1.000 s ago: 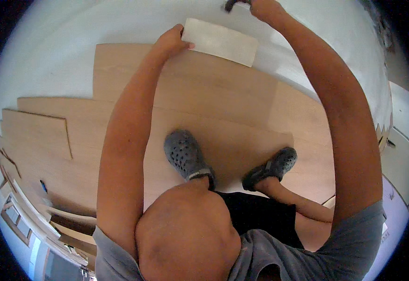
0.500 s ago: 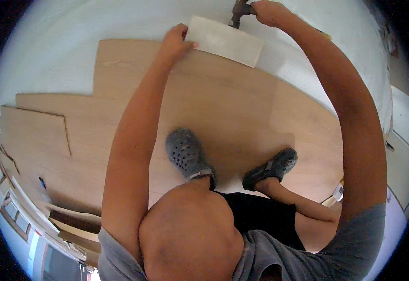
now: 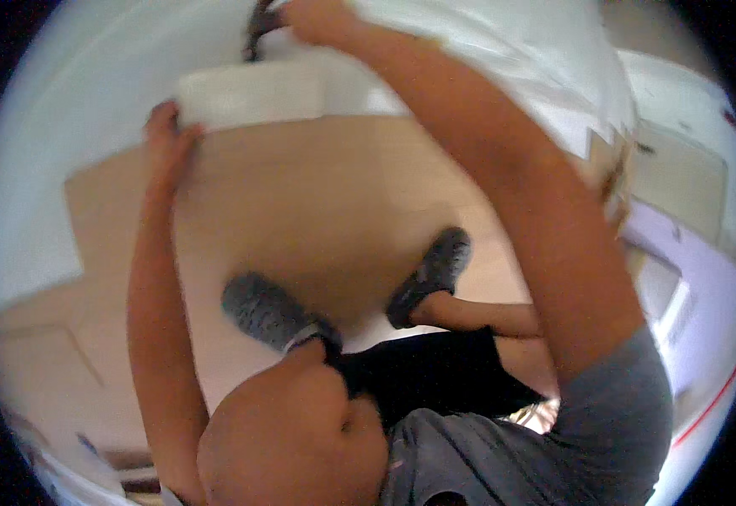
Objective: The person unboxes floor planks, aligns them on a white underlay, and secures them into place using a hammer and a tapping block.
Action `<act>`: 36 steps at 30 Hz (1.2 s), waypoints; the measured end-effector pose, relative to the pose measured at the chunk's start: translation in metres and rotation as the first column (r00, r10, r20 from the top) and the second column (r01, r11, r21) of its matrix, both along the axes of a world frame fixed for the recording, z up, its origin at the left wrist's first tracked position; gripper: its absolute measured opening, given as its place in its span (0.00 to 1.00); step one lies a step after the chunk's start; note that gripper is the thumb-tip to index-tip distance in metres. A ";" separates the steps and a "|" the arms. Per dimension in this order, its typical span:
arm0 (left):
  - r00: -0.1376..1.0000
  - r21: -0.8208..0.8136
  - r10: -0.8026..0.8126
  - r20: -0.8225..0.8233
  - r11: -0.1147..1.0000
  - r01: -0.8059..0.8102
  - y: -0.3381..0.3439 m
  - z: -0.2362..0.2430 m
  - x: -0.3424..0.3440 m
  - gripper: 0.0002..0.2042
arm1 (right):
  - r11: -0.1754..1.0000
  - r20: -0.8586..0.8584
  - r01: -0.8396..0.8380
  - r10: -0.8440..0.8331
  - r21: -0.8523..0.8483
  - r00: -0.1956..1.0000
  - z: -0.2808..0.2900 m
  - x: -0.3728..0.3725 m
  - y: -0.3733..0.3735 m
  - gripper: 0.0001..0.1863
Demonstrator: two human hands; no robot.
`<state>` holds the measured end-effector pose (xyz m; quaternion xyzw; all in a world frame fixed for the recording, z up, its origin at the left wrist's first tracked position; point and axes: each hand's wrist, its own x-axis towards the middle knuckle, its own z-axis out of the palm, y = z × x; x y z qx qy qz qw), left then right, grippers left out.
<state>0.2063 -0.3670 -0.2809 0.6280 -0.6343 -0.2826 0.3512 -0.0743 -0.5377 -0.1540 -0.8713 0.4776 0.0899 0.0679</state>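
Observation:
My left hand (image 3: 171, 135) is closed on the left end of a white rectangular block (image 3: 250, 93), which lies along the far edge of the pale wood flooring planks (image 3: 300, 169). My right hand (image 3: 317, 21) grips a dark hammer (image 3: 258, 34), its head at or just above the block's far edge; I cannot tell whether they touch. The picture is blurred by motion.
A white sheet (image 3: 39, 185) spreads beyond the planks. My two grey clogs (image 3: 263, 308) stand on the boards. A loose board (image 3: 31, 363) lies at the left. Wood pieces (image 3: 604, 152) and pale panels (image 3: 680, 177) are at the right edge.
The view has swung, so the block, both hands and the hammer now appear further left and more of the right side shows. The hammer came down to the block's far edge since the earliest frame.

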 end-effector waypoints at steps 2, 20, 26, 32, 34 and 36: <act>0.999 0.033 0.028 0.031 0.999 -0.029 0.000 -0.015 -0.005 0.31 | 0.961 0.181 0.272 -0.275 0.040 0.944 -0.007 -0.022 0.041 0.13; 0.822 -0.026 -0.342 0.456 0.918 0.397 -0.029 0.065 0.011 0.49 | 0.651 0.250 0.672 -0.757 0.352 0.603 -0.021 -0.039 0.297 0.21; 0.653 0.212 -0.649 0.392 0.754 0.622 -0.054 0.115 0.016 0.53 | 0.672 0.269 0.652 -0.739 0.350 0.618 -0.027 -0.009 0.316 0.19; 0.626 0.089 -0.468 0.624 0.839 0.537 -0.001 0.148 0.014 0.51 | 0.696 0.099 0.709 -0.718 0.114 0.688 0.008 0.005 0.339 0.27; 0.702 0.072 -0.362 0.613 0.910 0.407 0.026 0.170 0.034 0.49 | 0.716 0.139 0.698 -0.695 0.037 0.705 0.004 -0.001 0.343 0.28; 0.789 0.055 -0.199 0.581 0.977 0.205 0.065 0.165 0.081 0.49 | 0.748 0.193 0.657 -0.660 0.092 0.726 0.005 0.008 0.351 0.29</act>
